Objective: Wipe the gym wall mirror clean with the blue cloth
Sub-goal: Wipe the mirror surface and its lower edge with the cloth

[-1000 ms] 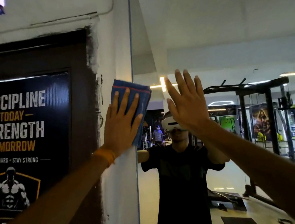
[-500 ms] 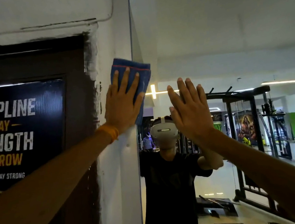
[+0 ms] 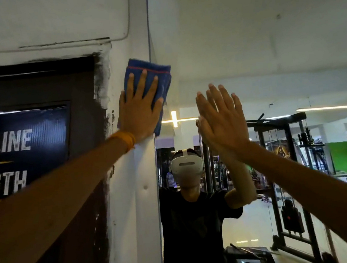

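Blue cloth sits folded on the left edge of the mirror under our flat left hand. Our right hand rests open and empty on the glass. We apply even pressure in overlapping strokes.

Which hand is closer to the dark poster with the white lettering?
The left. The left hand presses the blue cloth right of the poster; the right hand lies farther right, against the mirror.

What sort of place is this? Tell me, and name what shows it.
Most likely a gym. The wall mirror reflects a cable weight machine and more equipment behind it, and the poster beside the mirror carries training-slogan lettering, partly cut off.
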Demonstrator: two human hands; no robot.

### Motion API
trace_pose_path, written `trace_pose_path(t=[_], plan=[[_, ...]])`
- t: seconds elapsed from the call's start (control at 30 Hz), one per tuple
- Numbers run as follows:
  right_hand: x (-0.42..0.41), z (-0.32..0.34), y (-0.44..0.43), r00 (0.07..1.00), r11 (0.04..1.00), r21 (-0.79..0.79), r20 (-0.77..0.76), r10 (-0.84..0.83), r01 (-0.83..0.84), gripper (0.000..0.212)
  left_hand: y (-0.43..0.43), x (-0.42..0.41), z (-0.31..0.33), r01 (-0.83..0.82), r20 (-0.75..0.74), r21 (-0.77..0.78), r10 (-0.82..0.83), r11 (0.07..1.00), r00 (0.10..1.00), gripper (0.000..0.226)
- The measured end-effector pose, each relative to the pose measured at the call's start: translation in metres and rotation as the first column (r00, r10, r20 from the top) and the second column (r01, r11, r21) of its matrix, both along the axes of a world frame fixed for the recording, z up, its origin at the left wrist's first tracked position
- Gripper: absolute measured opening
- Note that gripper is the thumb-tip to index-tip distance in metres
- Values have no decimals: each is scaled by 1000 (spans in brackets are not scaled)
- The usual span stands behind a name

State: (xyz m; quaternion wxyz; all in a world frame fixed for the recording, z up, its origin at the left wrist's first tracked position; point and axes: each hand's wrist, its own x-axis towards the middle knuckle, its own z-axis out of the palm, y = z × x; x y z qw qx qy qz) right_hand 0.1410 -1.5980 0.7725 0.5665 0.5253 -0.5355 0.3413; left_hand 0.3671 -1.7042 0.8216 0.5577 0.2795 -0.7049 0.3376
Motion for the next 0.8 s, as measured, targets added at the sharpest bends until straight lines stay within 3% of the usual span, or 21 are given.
trace_pose_path(t=[0.13, 0.23, 0.33, 0.43, 0.63, 0.8], plan=[[3, 36, -6, 997, 999, 16, 70, 32, -33, 65, 8, -7, 42, -49, -79, 24, 51, 999, 996, 70], [1, 22, -17, 998, 999, -33, 64, 4, -2, 68, 7, -10, -7, -56, -71, -29, 54, 998, 996, 68], [1, 16, -18, 997, 999, -41, 71, 3, 0, 67, -5, 1, -48, -71, 32, -46, 73, 996, 997, 68], [2, 17, -18, 998, 998, -57, 67, -2, 6, 66, -6, 7, -10, -69, 63, -5, 69, 998, 996, 71], [0, 16, -19, 998, 997, -66, 58, 39, -35, 67, 14, -10, 85, -48, -80, 92, 55, 995, 995, 65], [-2, 16, -21, 998, 997, -74, 59, 22, -17, 66, 7, -9, 11, -49, -30, 6, 49, 999, 998, 72]])
